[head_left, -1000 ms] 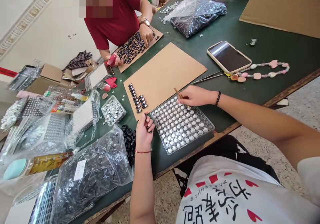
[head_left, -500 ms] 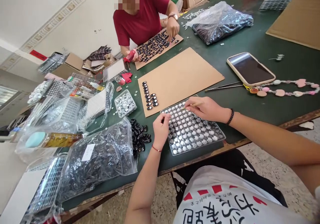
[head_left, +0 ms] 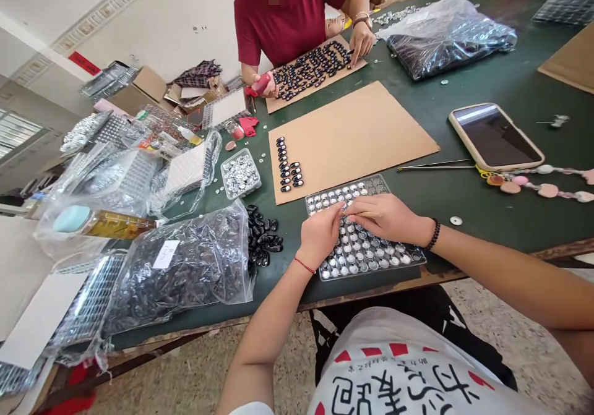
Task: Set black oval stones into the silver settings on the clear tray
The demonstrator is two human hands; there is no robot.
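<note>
My left hand (head_left: 319, 234) and my right hand (head_left: 387, 217) meet over a clear plastic tray (head_left: 366, 248) of round silver studs at the table's near edge. The right hand pinches a thin wooden stick (head_left: 366, 214), its tip pointing toward the left fingers. The left fingers are pinched together on a small piece I cannot make out. Just beyond the tray lies a brown cardboard sheet (head_left: 352, 136) with a few rows of small black pieces (head_left: 288, 171) on its left side. A loose pile of black pieces (head_left: 264, 239) sits left of the tray.
A person in a red shirt (head_left: 290, 13) works across the table on a cardboard (head_left: 315, 72) full of black pieces. A phone (head_left: 495, 135), a bead string (head_left: 533, 186) and metal tweezers (head_left: 431, 166) lie right. Plastic bags (head_left: 180, 273) and a small stud dish (head_left: 240, 174) lie left.
My left hand moved right from the tray's left corner onto the tray and met my right hand, which drew in over the studs. The camera view shifted, pushing the scene rightward.
</note>
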